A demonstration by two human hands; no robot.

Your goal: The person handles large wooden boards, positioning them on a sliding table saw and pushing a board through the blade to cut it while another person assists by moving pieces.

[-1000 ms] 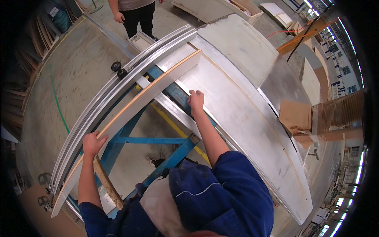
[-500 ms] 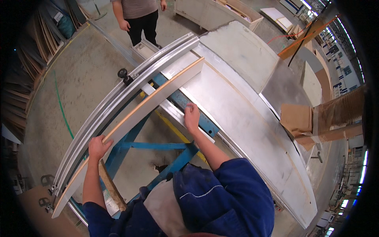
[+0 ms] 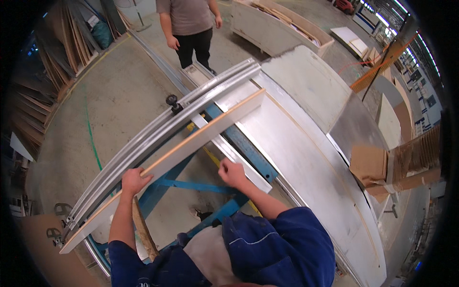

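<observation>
pale wooden board (image 3: 201, 138), matt metal table (image 3: 306, 162)

A single head-worn fisheye camera is looking steeply down from above the person's shoulders, facing forward across the saw table (image 3: 306, 158). It is sitting close over the forearms entering at the lower frame; straight edges are bending toward the rim.

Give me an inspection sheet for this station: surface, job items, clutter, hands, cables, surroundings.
Surface: grey machine table, dusty, on a blue frame.
Job's things: long pale board lying diagonally along the metal rail.
Clutter: cardboard pieces at the table's right edge.
Hands: left hand grips the board's edge; right hand rests on a metal bar.
Cables: nothing seen.
Surroundings: concrete floor, a person standing beyond the table, stacked panels at left.
</observation>
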